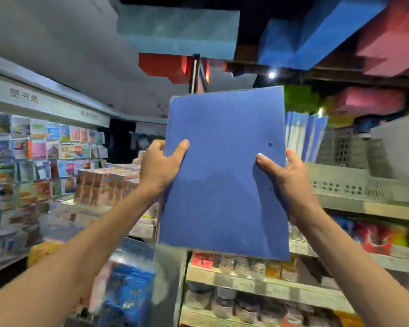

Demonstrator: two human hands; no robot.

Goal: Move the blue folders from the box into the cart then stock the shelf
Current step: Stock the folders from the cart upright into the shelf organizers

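Blue folder held upright, face to camera, just left of shelved folder row. Left hand and right hand each pinch one side edge, thumbs on front. Probably keeps it vertical for slotting into that row.

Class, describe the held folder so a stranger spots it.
Find the grey shelving on the right. Before it, the left hand and right hand grip a blue folder by its side edges. Unlike the shelved folders behind, it shows its whole face.
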